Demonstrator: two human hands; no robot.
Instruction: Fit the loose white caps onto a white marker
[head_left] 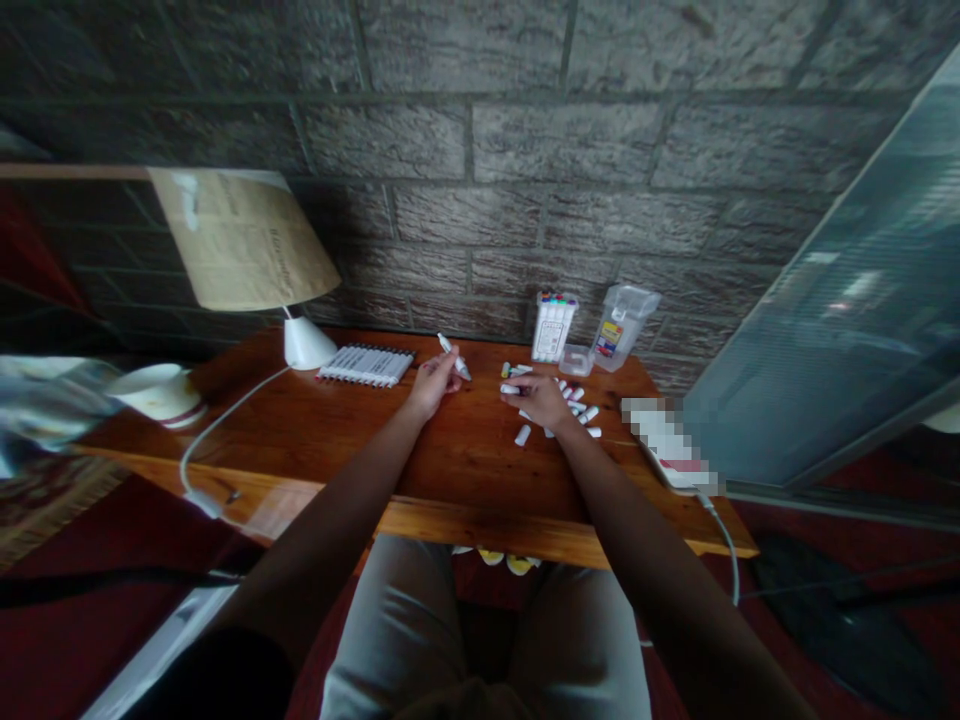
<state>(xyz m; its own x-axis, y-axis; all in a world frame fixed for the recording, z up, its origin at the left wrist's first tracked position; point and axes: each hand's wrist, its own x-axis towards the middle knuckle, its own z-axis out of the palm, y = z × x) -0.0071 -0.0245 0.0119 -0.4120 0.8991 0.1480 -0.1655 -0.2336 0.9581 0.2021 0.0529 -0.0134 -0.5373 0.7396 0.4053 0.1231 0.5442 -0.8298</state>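
My left hand (435, 385) is closed round a white marker (454, 356) that sticks up and to the right above the wooden table (315, 450). My right hand (541, 400) rests on the table over a scatter of several loose white markers (581, 412), its fingers pinching one marker (511, 389) at its left end. A neat row of markers (366, 365) lies flat to the left of my left hand. A box of upright markers (553, 326) stands at the back by the wall.
A clear plastic case (621, 326) and a small clear lid (576, 359) stand at the back right. A white lamp base (307, 343) with a cable (225, 420) and a cup (161, 393) are at the left. A blurred white object (667, 445) lies at the right edge.
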